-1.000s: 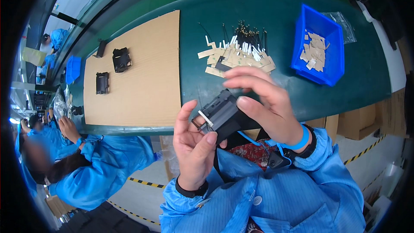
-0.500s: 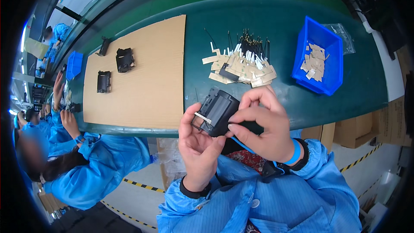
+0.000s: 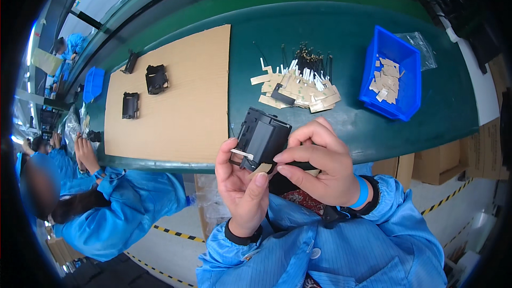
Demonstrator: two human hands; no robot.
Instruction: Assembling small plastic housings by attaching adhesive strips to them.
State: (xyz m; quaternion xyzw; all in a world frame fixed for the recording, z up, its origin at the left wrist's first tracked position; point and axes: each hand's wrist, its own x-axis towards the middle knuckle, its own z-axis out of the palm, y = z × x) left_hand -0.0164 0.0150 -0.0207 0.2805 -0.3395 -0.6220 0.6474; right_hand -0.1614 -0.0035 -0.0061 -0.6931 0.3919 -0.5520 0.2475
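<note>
My left hand [image 3: 241, 192] grips a black plastic housing [image 3: 265, 134] from below and the left, tilted above the table's front edge. A thin white strip [image 3: 242, 154] lies across the housing's lower left side. By my left thumb a small tan piece [image 3: 262, 169] shows against the housing's lower edge. My right hand [image 3: 325, 162] is closed in a pinch at the housing's lower right corner. Something dark shows between its fingers, too hidden to name. Beyond the housing lies a pile of tan-backed flat pieces [image 3: 298, 92] with white tubes and thin black leads.
A cardboard sheet [image 3: 181, 122] at left bears three black housings [image 3: 157, 79]. A blue bin [image 3: 394, 108] with tan paper scraps [image 3: 388, 80] stands at right, beside a clear plastic bag [image 3: 418, 48]. At left, a co-worker in blue [image 3: 128, 202] sits along the green table [image 3: 442, 96].
The housing has turned slightly and moved a little left in my left hand. The tan piece now shows by my left thumb. My right fingers have shifted slightly lower left along the housing.
</note>
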